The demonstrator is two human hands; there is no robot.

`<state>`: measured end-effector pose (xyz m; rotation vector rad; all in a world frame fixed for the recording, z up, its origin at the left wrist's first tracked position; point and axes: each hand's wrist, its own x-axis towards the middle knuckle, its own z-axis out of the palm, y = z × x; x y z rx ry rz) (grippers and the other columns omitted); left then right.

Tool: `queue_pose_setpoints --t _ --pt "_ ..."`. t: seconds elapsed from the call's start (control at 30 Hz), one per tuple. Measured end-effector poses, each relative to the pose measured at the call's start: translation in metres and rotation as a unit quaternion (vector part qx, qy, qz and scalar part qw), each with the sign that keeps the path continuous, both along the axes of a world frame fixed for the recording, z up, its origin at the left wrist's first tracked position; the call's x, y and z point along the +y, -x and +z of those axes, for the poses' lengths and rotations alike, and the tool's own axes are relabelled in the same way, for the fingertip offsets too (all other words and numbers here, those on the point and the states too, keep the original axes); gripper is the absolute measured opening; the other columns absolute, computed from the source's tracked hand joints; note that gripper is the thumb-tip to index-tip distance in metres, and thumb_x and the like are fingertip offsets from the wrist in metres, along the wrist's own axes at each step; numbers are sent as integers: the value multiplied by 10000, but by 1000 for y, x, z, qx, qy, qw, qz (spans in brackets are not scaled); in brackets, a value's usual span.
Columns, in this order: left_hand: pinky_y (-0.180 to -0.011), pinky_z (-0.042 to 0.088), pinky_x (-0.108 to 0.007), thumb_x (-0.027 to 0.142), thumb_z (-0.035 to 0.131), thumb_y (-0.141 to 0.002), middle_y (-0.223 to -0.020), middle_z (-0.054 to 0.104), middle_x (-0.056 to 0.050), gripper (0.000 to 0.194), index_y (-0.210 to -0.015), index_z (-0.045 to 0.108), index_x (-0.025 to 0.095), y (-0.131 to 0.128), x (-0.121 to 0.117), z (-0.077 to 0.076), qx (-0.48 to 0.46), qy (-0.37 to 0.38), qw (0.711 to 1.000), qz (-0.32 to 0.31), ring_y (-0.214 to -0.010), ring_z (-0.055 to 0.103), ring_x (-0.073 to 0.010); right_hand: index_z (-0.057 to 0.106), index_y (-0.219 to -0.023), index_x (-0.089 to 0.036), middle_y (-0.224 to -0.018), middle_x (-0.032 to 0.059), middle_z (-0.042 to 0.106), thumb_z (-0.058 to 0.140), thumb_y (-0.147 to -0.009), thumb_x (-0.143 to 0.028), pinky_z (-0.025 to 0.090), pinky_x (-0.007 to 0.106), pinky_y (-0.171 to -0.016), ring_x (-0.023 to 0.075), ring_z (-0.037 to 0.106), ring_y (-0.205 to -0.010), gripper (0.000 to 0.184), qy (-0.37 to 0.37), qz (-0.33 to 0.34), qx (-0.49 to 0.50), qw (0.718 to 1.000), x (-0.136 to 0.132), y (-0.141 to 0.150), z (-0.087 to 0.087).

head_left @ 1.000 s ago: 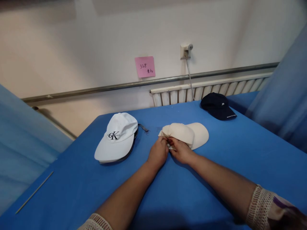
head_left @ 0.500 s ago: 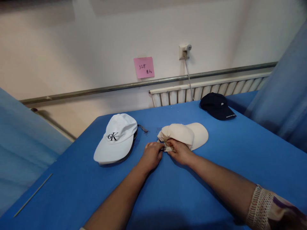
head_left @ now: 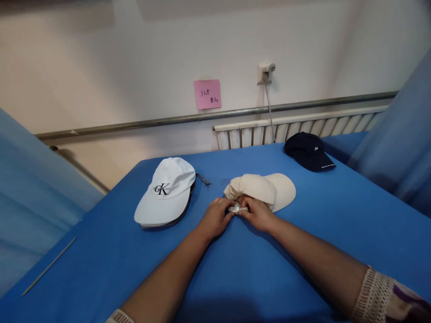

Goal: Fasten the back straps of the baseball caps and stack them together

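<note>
Broad and blue, the counter (head_left: pixel 262 276) filled the foreground! Reading the clock from the beige cap (head_left: pixel 257 187) near its middle, a thin stick (head_left: pixel 49 266) lay between eight and nine, the white cap (head_left: pixel 168 193) at nine, the navy cap (head_left: pixel 308 150) off at two; behind came the radiator (head_left: pixel 247 136) past one, the long metal rail (head_left: pixel 158 121), then a pale wall (head_left: pixel 134 58) with a pink note (head_left: pixel 207 98) toward eleven. And there was the change: the left hand (head_left: pixel 213 217) had slid toward nine over the last second, baring more of a pale strap (head_left: pixel 237 208), while the caps stayed put! Both grips were pinched closed on that strap, left hand at one end, right hand (head_left: pixel 259 216) at the other. Just beyond them the beige cap lay opening toward the hands, brim pointing to three, long axis nine to three.
</note>
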<state>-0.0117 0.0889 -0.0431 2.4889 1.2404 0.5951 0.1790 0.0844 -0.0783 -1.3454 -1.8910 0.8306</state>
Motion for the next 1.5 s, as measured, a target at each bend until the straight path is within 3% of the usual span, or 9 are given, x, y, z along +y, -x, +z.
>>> queue_pose_setpoints --t 0.13,0.23,0.37,0.67,0.87,1.0,1.13,1.33,1.5 --pt "-824 412 -344 322 622 -837 -955 652 -53 220 -1022 630 204 -1 0 0 12 -2 1000 -21 -910 554 -217 529 -688 -197 -763 -1 612 599 -805 -301 370 256 -616 131 524 -655 172 11 17 44 999 1 1 -5" --pt "-815 412 -341 317 596 -844 -907 636 -49 185 -989 638 209 -5 -1 1 19 -7 999 -27 -882 549 -210 536 -628 -184 -993 54 645 611 -788 -315 437 290 -758 165 601 -845 219 20 38 148 988 2 3 -8" --pt "-847 410 -355 270 576 -830 -910 628 -55 190 -996 643 205 -12 -4 0 13 -14 999 -33 -890 553 -213 564 -620 -185 -1043 88 648 631 -781 -400 442 350 -895 223 594 -1043 277 42 53 238 969 -2 7 -1" --pt "-932 391 -374 231 631 -808 -1016 661 -40 259 -1064 592 220 -8 -3 -2 -51 21 998 -15 -974 574 -217 614 -807 -193 -962 86 680 583 -804 -569 506 377 -834 216 642 -899 377 107 35 378 919 -8 9 13" --pt "-907 424 -355 204 615 -812 -1043 632 -53 259 -1062 545 195 -3 -7 1 -120 21 992 30 -999 566 -210 570 -1058 -210 -1042 70 650 687 -763 -415 498 375 -862 209 618 -963 378 5 34 272 962 -7 8 7" --pt "-921 422 -372 187 599 -805 -1019 638 -59 246 -1048 562 194 -3 -9 6 -107 3 994 12 -978 574 -214 600 -934 -217 -963 39 649 653 -792 -284 468 359 -872 193 600 -932 166 -99 46 153 982 -9 6 8" --pt "-963 390 -416 174 556 -816 -932 671 -51 167 -970 613 207 5 0 12 -59 -29 998 22 -928 590 -220 588 -866 -212 -867 21 647 645 -779 -247 477 318 -754 176 597 -794 110 -94 16 104 990 -9 6 9" --pt "-868 458 -396 231 521 -836 -927 685 -63 148 -938 622 195 41 29 9 -122 -34 971 202 -910 626 -237 581 -907 -220 -917 38 658 635 -773 -240 479 345 -778 200 610 -835 145 -113 -17 72 991 -13 5 9" --pt "-859 500 -372 200 571 -785 -1223 600 -142 474 -1244 462 155 47 35 4 -259 -10 921 290 -995 636 -217 577 -956 -224 -959 52 659 631 -806 -264 489 369 -835 219 620 -914 165 -157 11 95 983 -18 6 13"
